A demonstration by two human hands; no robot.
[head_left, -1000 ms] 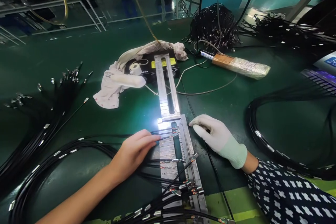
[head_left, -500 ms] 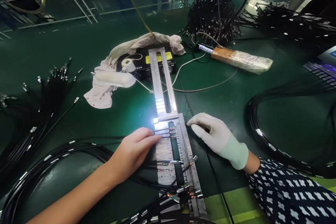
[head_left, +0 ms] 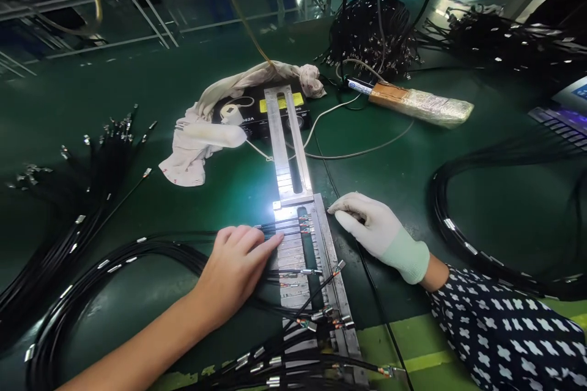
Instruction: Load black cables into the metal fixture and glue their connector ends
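A long slotted metal fixture lies on the green table, lit brightly near its upper half. Several black cables lie across its grooves, their stripped ends with small coloured wires over the slot. My left hand, bare, is closed on a black cable at the fixture's left edge, its thumb pressing at the grooves and its fingers curled. To the right of the fixture, my right hand wears a white glove with a green cuff. Its thumb and forefinger are nearly pinched, and anything between them is too small to make out.
Cable bundles lie at the left, the right and the back. Behind the fixture sits a black box with a cloth draped round it. A wrapped bar lies back right. Loose cable ends cross the fixture's lower part.
My left hand has shifted slightly, its fingers now bunched over the cables beside the thumb. My right hand keeps its pinch beside the fixture. The view has moved a little.
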